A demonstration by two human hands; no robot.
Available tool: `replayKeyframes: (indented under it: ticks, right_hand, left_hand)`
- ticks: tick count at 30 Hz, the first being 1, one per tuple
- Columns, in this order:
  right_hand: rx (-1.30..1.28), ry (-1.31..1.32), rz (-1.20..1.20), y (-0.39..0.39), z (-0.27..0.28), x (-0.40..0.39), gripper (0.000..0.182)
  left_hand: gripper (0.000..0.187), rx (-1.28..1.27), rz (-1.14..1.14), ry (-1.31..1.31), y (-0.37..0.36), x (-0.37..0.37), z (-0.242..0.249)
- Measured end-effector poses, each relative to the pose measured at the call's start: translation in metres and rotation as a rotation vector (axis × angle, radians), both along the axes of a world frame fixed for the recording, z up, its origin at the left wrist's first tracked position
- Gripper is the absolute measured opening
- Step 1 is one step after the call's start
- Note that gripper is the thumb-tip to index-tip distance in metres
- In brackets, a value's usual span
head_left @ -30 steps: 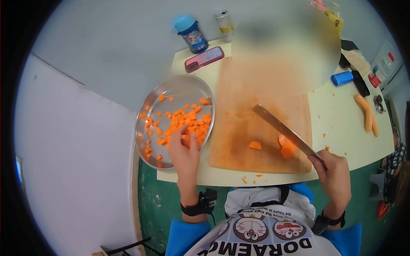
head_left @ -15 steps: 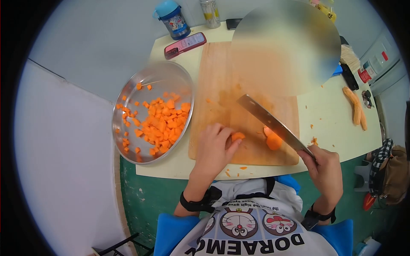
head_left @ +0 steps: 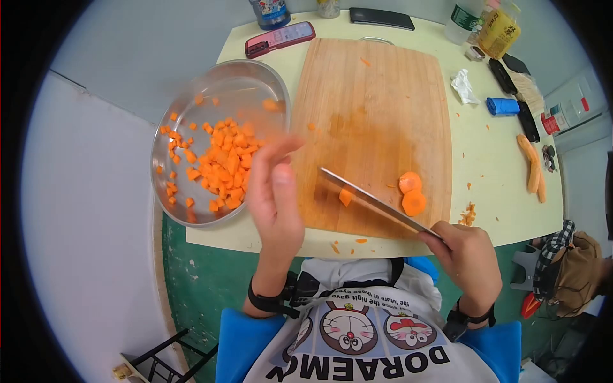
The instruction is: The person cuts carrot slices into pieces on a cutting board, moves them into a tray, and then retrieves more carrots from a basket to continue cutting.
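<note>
My right hand (head_left: 469, 258) grips the handle of a kitchen knife (head_left: 377, 203), its blade slanting up to the left over the wooden cutting board (head_left: 377, 83). Beside the blade lies a small carrot piece (head_left: 345, 196). Two round carrot slices (head_left: 414, 203) rest on the board right of the blade, near its right edge. My left hand (head_left: 278, 207) is raised between the board and a round metal pan (head_left: 165, 207), fingers stretched out and partly blurred, holding nothing. Diced carrot (head_left: 223, 163) is heaped in the pan; some orange pieces above it are smeared by motion.
Peeled carrots (head_left: 533, 167) lie at the table's right side, near a blue roll (head_left: 502, 106) and crumpled tissue (head_left: 464, 86). Phones (head_left: 281, 39) and bottles (head_left: 500, 32) stand or lie along the back. Carrot scraps (head_left: 468, 215) dot the table.
My left hand has left the board and risen toward the pan, its fingers now spread. The knife has moved left and lower, beside the small carrot piece. The view has shifted.
</note>
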State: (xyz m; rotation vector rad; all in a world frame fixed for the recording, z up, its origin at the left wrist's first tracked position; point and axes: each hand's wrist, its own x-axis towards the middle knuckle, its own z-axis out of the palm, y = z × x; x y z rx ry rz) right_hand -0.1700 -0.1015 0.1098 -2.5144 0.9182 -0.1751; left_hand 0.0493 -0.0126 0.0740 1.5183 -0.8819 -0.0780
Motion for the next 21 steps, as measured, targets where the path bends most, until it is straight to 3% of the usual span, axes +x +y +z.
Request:
replayKeyframes:
  ticks: [2,3,5,6,10,21]
  right_hand:
    - [-0.020,0.032,0.038,0.001,-0.001,0.005,0.027]
    - [-0.010,0.039,0.027,0.002,-0.002,0.006,0.028]
    - [-0.001,0.052,0.019,0.002,-0.001,0.008,0.028]
    - [0.006,0.048,0.015,0.002,-0.001,0.009,0.028]
    - [0.023,0.061,0.014,0.003,0.000,0.011,0.028]
    - [0.033,0.092,0.018,0.002,-0.002,0.014,0.028]
  left_hand:
    - [0.044,-0.075,-0.233,0.103,-0.010,-0.002,-0.001]
    - [0.044,-0.077,-0.228,0.108,-0.010,-0.001,-0.002]
    - [0.047,0.054,-0.366,0.166,-0.011,0.001,-0.006]
    - [0.036,-0.043,-0.370,0.252,-0.014,0.001,-0.012]
    - [0.046,0.049,-0.418,0.250,-0.013,0.001,-0.010]
    - [0.035,0.091,-0.387,0.297,-0.014,0.002,-0.013]
